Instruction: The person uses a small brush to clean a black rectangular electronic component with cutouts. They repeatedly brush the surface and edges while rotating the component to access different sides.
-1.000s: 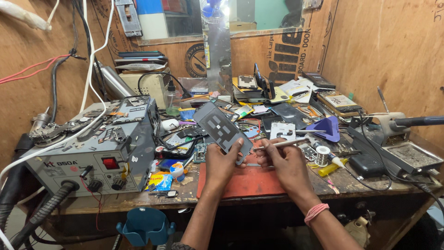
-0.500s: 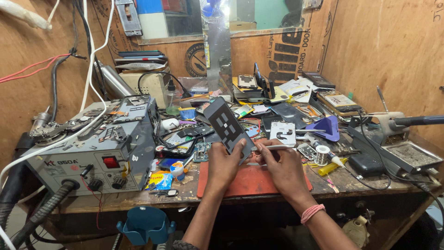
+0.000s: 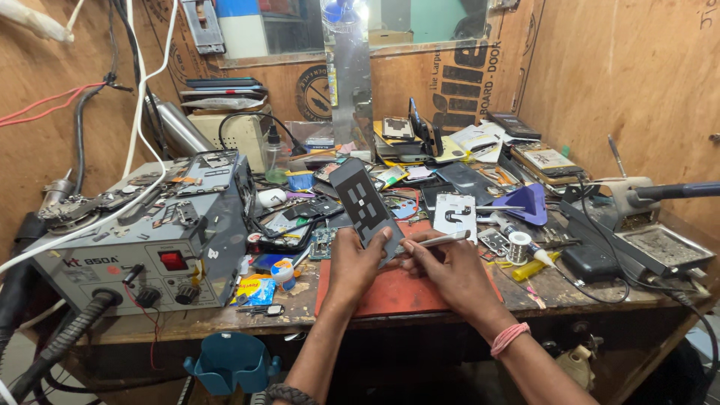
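A grey box with dials (image 3: pixel 142 244) is seen at the left of the bench. A dark panel (image 3: pixel 365 206) is gripped at its lower end by the closed left hand (image 3: pixel 354 264), tilted up above a red mat (image 3: pixel 390 292). Tweezers (image 3: pixel 442 240) are pinched in the right hand (image 3: pixel 450 271), their tip beside the panel's lower edge.

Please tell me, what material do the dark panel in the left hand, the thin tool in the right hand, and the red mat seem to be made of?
Dark panel: probably thin plastic or glass, dark and smooth, with pale cut-out shapes. Thin tool: likely metal, with a silvery shine. Red mat: perhaps rubber or silicone, flat and matte, without glare.
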